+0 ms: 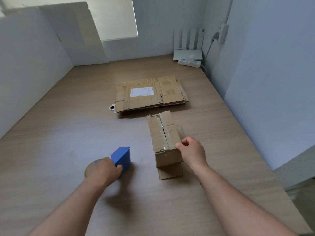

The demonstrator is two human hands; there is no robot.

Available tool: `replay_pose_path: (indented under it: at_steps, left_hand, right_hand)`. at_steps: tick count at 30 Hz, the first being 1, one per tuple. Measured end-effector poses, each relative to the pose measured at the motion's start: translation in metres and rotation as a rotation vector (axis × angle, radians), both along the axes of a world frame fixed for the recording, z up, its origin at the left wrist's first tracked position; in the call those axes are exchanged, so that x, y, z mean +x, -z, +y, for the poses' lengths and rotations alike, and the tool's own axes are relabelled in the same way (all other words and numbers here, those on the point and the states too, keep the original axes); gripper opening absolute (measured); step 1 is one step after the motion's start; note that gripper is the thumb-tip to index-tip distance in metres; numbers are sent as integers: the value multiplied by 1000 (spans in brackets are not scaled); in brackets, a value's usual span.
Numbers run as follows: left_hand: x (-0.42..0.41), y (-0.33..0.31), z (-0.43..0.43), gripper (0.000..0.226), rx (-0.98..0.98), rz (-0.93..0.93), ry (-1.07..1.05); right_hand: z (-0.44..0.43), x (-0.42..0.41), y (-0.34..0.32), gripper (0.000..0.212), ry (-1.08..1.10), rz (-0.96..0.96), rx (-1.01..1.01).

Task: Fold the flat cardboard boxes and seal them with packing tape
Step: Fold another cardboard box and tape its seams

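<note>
A small folded cardboard box (163,137) stands on the wooden table (68,133), clear tape running along its top seam. One flap lies flat on the table at its near end. My right hand (190,149) is at the box's near right corner, fingers curled and touching the top edge. My left hand (102,169) grips a blue tape dispenser (121,157) with a yellowish tape roll, resting on the table left of the box. A stack of flat cardboard boxes (150,94) with a white label lies further back.
A white router (187,54) and a power strip (189,62) sit in the far right corner, with a cable up the wall. White walls close the table on the left, back and right. A white board (76,31) leans at the back left.
</note>
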State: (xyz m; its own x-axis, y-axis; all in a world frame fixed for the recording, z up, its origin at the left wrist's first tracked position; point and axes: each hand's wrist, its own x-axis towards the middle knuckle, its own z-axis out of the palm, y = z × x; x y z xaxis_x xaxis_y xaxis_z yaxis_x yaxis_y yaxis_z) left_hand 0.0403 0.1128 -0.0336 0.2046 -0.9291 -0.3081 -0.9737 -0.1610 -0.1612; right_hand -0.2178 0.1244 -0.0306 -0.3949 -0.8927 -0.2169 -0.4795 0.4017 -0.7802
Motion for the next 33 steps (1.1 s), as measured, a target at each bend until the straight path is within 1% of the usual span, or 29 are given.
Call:
replay_pose_path:
  at_steps: [3,5,6,7,8,9,10,11,12,13,14,15,16,17,21,22,23,25,26,28,31,32,33]
  left_hand:
    - [17,21,10,32,9,84,-68]
    - [16,27,20,34,-1,54,-57]
    - [13,28,26,36,-31,10,-57]
    - [8,27,31,41,-102,5,-77]
    - [-1,26,36,48,-205,63,-84]
    - [-14,21,40,52,-320,195,-57]
    - [-31,12,43,52,-400,357,1]
    - [-52,-1,44,48,-395,545,39]
    - [-71,-10,41,45,-333,734,37]
    - [-90,-16,38,44,-228,885,2]
    - [-104,-21,32,43,-141,1005,-60]
    - [-112,-20,25,44,-101,1081,-116]
    - [-118,-17,17,45,-91,1095,-153]
    - [-121,-13,10,48,-87,1068,-187]
    - [-131,5,-5,60,-55,845,-230]
    - [-133,6,-5,59,-76,798,-230]
    - [-134,8,-5,56,-116,771,-227]
    - [-132,12,-5,51,-202,748,-203]
    - [-130,14,-6,50,-215,744,-193]
    - [-124,17,-8,49,-210,776,-195]
    - [-113,18,-7,48,-143,977,-223]
    - [-111,15,-5,49,-108,988,-176]
    - [-109,13,-4,51,-73,942,-87]
  right_hand:
    - [-1,1,-1,14,-21,33,-27]
    - [-2,0,0,15,-25,23,-29]
    - [-3,-1,0,15,-28,22,-23]
    - [-4,-2,1,16,-33,22,-18]
    - [-4,-3,2,16,-41,24,-13]
    - [-5,-3,3,16,-50,26,-10]
    - [-5,-4,4,16,-58,33,-9]
    - [-5,-4,4,16,-60,44,-8]
    - [-6,-4,5,16,-59,54,-10]
    - [-6,-4,6,16,-55,61,-12]
    - [-7,-5,7,17,-53,69,-13]
    - [-7,-5,8,17,-55,81,-10]
    - [-8,-4,9,20,-62,103,-3]
    - [-9,-3,9,24,-72,136,6]
    - [-13,7,6,56,-108,336,71]
    - [-12,9,7,58,-115,355,71]
    - [-13,9,8,53,-124,339,53]
    - [-14,4,11,36,-138,238,1]
    - [-15,-1,12,31,-143,186,-18]
    - [-16,-12,13,32,-171,115,-45]
    - [-16,-27,10,37,-288,31,-63]
    - [-15,-30,8,35,-356,32,-48]
    - [-15,-33,6,34,-431,78,-21]
